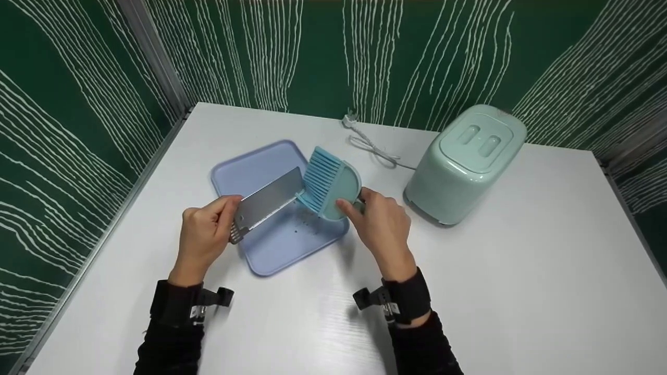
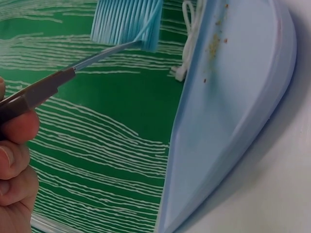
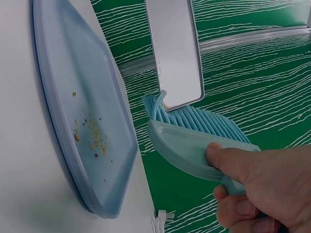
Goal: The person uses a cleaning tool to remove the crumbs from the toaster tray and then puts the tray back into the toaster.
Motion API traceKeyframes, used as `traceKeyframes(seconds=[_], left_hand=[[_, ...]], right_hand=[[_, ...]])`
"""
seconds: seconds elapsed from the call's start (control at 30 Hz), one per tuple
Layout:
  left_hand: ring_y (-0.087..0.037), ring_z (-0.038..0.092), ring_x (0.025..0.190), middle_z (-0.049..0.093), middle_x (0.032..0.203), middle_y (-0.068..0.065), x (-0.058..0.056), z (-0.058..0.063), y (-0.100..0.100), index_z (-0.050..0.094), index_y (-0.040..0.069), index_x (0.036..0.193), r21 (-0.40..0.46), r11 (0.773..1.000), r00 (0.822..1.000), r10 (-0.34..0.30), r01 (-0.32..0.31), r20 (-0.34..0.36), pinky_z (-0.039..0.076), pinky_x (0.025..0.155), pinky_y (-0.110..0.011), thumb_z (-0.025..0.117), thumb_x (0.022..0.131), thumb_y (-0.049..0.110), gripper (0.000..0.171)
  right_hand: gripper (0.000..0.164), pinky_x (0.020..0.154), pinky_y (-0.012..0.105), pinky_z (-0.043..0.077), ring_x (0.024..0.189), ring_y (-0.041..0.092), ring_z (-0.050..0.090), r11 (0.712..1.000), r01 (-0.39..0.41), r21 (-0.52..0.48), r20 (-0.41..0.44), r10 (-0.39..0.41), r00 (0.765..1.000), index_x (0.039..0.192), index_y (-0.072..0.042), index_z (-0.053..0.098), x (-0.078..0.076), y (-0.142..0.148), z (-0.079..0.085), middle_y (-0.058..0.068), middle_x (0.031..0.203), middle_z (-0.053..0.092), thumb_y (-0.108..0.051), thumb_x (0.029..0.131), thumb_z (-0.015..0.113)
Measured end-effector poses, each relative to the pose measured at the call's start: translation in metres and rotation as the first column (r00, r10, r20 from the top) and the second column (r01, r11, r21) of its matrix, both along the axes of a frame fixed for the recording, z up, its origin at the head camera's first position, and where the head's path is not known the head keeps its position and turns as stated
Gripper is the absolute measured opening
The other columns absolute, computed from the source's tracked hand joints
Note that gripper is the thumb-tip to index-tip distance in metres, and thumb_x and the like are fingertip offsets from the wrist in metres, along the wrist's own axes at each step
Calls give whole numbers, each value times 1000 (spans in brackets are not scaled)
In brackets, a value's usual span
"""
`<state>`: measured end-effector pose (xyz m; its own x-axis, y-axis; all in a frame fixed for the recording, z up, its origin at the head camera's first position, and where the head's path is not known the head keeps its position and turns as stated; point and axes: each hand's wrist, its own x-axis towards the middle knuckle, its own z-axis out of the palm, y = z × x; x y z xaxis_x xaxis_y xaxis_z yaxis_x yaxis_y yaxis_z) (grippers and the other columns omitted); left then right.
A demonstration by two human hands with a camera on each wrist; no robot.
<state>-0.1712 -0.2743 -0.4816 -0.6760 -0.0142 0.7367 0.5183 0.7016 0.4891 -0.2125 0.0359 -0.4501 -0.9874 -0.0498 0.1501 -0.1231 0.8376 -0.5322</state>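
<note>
My left hand [image 1: 206,229] grips the dark end of a thin metal crumb tray [image 1: 268,202], held tilted over a pale blue plastic tray [image 1: 250,166]. My right hand [image 1: 378,219] holds a small teal brush [image 1: 325,182] by its handle, its blue bristles [image 3: 194,119] pressing against the far end of the metal tray [image 3: 175,51]. Brown crumbs [image 3: 92,136] lie scattered on the blue tray [image 3: 58,73]. In the left wrist view the metal tray [image 2: 87,60] shows edge-on, meeting the bristles [image 2: 126,19] beside the blue tray [image 2: 243,97].
A mint green toaster [image 1: 464,164] stands on the white table [image 1: 521,286] to the right, its white cord [image 1: 372,148] trailing towards the back edge. Green patterned walls close in the table on three sides.
</note>
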Motion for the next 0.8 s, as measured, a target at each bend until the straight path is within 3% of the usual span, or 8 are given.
traceKeyframes(seconds=[0.2,0.3,0.4,0.47,0.63,0.7,0.8], left_hand=[[-5,42,50,70,61,-8,1,1,0,82,1,96,3,999,999,34,-34,2,35,47,-17,70,100,0,13],[-6,40,49,66,57,-7,0,1,1,82,1,97,3,999,999,38,-38,4,32,46,-17,69,101,1,14],[-5,45,51,71,63,-8,0,1,2,82,1,97,1,999,999,43,-43,7,35,48,-15,68,101,1,14],[-5,45,52,74,66,-9,0,1,2,82,0,97,6,999,999,42,-42,20,36,49,-14,68,101,0,15],[-1,36,49,58,54,-6,-1,-1,3,82,-2,97,44,999,994,15,-20,105,26,46,-15,67,104,3,17],[-1,37,50,64,58,-8,-1,-1,4,82,-3,98,64,998,989,3,-12,146,24,46,-14,66,106,5,19],[-1,55,59,80,82,-15,-1,-2,5,82,-4,101,92,996,982,-1,-16,189,31,49,-10,64,107,6,22]], right_hand=[[44,54,32,26,63,18,52,999,-32,-13,23,32,999,110,-10,80,1,1,7,6,72,70,-52,96,79],[42,55,32,24,62,16,46,999,-40,-34,18,41,999,100,-11,77,3,2,11,1,65,58,-53,96,79],[41,56,32,22,62,16,42,997,-50,-61,4,50,999,92,-12,73,5,2,14,-2,63,48,-53,96,78],[41,56,32,24,62,16,44,994,-73,-79,-8,73,997,93,-14,74,6,1,16,-2,63,52,-54,96,78],[40,60,31,38,73,18,67,974,-209,-87,-75,203,976,107,-17,79,11,-10,15,0,85,80,-55,96,77],[40,60,30,40,73,18,70,962,-264,-71,-118,255,960,108,-17,79,14,-16,14,0,88,81,-56,96,76],[40,56,27,35,65,13,63,948,-317,-38,-179,306,935,101,-16,77,18,-24,11,-1,79,77,-56,96,76]])
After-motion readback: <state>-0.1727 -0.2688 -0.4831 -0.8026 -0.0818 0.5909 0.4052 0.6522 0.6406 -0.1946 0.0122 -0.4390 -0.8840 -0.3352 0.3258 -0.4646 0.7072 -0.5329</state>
